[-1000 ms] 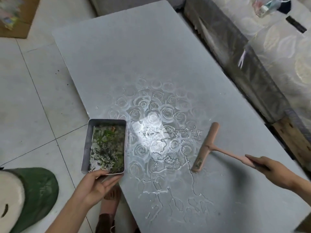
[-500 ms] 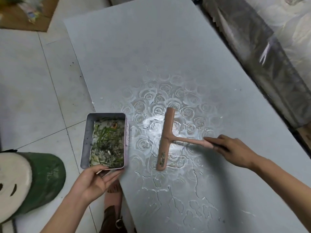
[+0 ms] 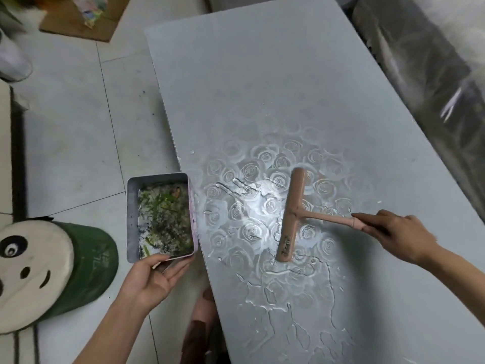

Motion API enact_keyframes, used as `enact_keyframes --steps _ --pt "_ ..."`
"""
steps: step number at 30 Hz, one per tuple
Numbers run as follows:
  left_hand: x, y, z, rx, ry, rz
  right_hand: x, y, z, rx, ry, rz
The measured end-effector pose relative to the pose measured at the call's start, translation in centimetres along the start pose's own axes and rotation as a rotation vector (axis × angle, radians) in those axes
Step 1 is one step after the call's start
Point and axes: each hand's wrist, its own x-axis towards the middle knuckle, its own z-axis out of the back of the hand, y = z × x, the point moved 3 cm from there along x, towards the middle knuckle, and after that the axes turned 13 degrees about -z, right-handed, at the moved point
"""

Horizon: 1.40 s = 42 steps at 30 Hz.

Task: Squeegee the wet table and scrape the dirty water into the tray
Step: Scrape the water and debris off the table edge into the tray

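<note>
You held the tray in your left hand, thumb hooked over its near rim and fingers spread beneath it. The tray hung off the side of the table, its long right wall touching the table's edge. Inside it lay murky water with green plant scraps, dark grit and a small orange bit at the far end.

To the left of the tray stood a green stool with a panda face on the tiled floor. Well beyond the tray lay a sheet of cardboard. Just nearer than the tray, under your left hand, a foot showed beside the table edge.

Right of the tray, a shiny wet patch covered the tabletop, catching a rose pattern in its glare, with thin rivulets running toward you. Between the tray and the squeegee lay this wet surface, marked by a few slanted streaks.

The squeegee was a pinkish-brown T shape. Its blade rested on the wet patch, roughly parallel to the tray's long wall and well apart from it, with a dirty smear near its closer end. Your right hand gripped the far end of its handle, fingers wrapped round it and the forefinger stretched along the shaft.
</note>
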Motion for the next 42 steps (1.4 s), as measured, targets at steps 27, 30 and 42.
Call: enact_keyframes --steps 27,30,42 --pt "11.1 0.4 0.2 -0.133 -0.18 0.036 2.2 9.0 2.5 0.164 0.088 0.007" --pt "11.6 0.7 -0.4 -0.153 -0.189 0.028 2.7 11.1 3.5 0.119 0.002 0.171" --pt "10.3 2.0 -0.3 -0.19 -0.221 0.03 4.5 16.8 3.4 0.067 0.112 0.198"
